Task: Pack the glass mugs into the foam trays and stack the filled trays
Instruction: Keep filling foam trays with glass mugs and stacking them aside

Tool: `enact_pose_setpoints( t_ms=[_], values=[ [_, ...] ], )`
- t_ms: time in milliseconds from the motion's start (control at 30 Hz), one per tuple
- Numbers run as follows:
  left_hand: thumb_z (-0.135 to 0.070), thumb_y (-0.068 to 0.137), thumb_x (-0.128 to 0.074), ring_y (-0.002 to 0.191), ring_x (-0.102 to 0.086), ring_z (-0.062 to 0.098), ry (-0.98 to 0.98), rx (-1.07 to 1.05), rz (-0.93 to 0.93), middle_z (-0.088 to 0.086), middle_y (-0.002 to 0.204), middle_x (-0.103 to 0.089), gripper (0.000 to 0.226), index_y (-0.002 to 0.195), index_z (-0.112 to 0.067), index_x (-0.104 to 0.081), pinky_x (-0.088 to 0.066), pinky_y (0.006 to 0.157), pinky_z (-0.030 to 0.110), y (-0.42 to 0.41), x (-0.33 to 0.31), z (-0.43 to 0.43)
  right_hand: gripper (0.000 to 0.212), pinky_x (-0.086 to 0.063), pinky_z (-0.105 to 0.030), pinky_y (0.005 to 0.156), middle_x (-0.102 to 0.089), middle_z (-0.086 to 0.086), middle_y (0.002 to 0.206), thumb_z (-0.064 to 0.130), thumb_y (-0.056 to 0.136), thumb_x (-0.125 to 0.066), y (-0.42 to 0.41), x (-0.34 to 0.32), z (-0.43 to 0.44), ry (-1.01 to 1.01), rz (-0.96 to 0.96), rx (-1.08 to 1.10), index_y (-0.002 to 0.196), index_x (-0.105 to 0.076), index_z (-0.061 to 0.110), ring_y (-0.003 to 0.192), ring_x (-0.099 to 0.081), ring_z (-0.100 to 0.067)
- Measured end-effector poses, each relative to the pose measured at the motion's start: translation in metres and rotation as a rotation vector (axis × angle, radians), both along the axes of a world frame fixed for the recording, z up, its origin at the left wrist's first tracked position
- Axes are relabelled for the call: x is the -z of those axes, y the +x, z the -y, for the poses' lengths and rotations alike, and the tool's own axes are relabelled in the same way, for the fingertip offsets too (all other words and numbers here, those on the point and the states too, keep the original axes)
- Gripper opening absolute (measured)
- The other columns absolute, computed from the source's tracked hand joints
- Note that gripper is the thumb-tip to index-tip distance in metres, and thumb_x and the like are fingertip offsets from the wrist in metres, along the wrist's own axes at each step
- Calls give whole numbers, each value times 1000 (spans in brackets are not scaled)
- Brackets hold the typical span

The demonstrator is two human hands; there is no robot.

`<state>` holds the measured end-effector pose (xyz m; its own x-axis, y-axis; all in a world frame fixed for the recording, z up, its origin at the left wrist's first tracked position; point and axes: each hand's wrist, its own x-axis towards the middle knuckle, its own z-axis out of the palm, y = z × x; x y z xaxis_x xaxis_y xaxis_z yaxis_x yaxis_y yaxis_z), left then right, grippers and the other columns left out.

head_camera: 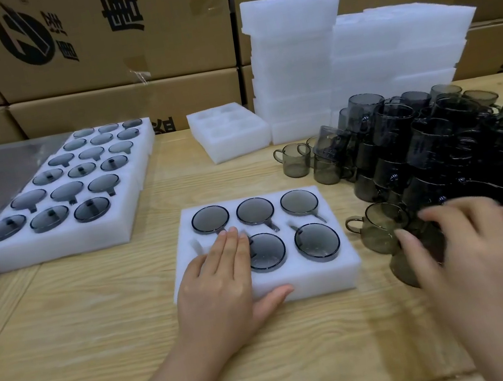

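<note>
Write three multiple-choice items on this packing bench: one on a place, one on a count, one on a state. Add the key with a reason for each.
1. Where does the loose mug pile lie relative to the near foam tray?
A) on top of it
B) to its left
C) to its right

2. How many mugs show uncovered in the near foam tray?
A) two
B) five
C) nine

3. What is the left hand doing?
A) lying flat on the near foam tray
B) lifting a mug in the air
C) resting on a cardboard box

Key:
1 C: the mug pile sits beside the tray's right edge.
2 B: three rims show in the back row and two in the front; the left hand hides the last pocket.
3 A: its fingers lie straight on the foam, and the thumb rests against the front wall.
</note>
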<state>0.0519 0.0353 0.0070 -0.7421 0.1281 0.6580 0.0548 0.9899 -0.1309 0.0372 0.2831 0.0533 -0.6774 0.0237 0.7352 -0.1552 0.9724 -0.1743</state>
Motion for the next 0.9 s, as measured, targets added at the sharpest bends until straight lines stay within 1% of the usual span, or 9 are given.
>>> enact_pose_setpoints(
  t_ms=[67, 167, 300, 433, 533, 600, 700, 800, 900],
  values=[
    [-69, 80, -45, 102, -69, 25, 9, -2, 10, 14, 113, -69, 79, 106, 1, -71, -56, 72, 34, 0, 0, 0, 41, -35, -48, 67, -58, -20, 97, 36, 76, -67, 0, 5, -15, 19, 86, 89, 93, -68, -1, 88, -40, -40],
    [-68, 79, -46, 103, -68, 25, 20, -7, 30, 14, 114, -69, 78, 107, 1, -71, -56, 71, 34, 0, -1, -1, 36, -34, -48, 65, -57, -24, 89, 24, 69, -83, -3, 12, -21, 60, 126, 114, 85, -68, -4, 83, -43, -43],
    [-68, 80, -46, 103, -68, 25, 29, 2, 22, 14, 114, -69, 78, 107, 0, -71, -56, 71, 33, 0, -1, 0, 31, -33, -44, 62, -54, -21, 75, 24, 74, -79, -9, 15, -24, 105, 97, 81, 75, -64, -3, 76, -41, -39],
    [-68, 80, -46, 102, -68, 25, 27, 12, -10, 14, 113, -69, 78, 107, 0, -71, -56, 69, 33, 0, 0, 0, 37, -35, -43, 62, -54, -15, 71, 35, 74, -78, -11, 17, -25, 101, 74, 20, 72, -64, 0, 75, -41, -36],
    [-68, 80, -46, 102, -69, 25, 27, 23, -27, 14, 113, -69, 77, 106, 0, -71, -56, 68, 33, -1, 1, 0, 41, -36, -42, 65, -55, -11, 71, 42, 76, -59, -11, 15, -20, 68, 48, -35, 73, -65, 2, 77, -39, -33],
    [-68, 80, -46, 102, -69, 25, 36, 35, -30, 14, 113, -69, 77, 106, 0, -71, -56, 68, 33, 0, 2, 0, 45, -37, -42, 66, -55, -9, 71, 45, 79, -51, -11, 11, -14, 48, 33, -92, 73, -65, 2, 76, -39, -31],
    [-68, 80, -48, 105, -67, 24, 62, 60, -42, 12, 117, -68, 79, 114, 1, -68, -57, 72, 35, 1, 0, -1, 35, -33, -34, 70, -54, -3, 71, 42, 77, -60, -13, -4, 9, -56, 25, -249, 69, -63, 8, 76, -36, -24],
    [-66, 81, -50, 109, -65, 24, 103, 127, -106, 12, 125, -63, 84, 127, 3, -56, -55, 85, 41, 2, -3, 0, 27, -28, -28, 68, -53, 0, 71, 38, 74, -67, -20, -21, 51, -147, 42, -453, 66, -60, 13, 76, -36, -20],
    [-60, 86, -51, 115, -59, 19, 243, 213, -184, 10, 132, -57, 77, 133, 0, -42, -45, 98, 47, 5, -9, 4, 30, -26, -25, 69, -50, 4, 71, 38, 74, -72, -31, -30, 97, -194, 152, -624, 65, -58, 14, 79, -36, -19]
  ],
)
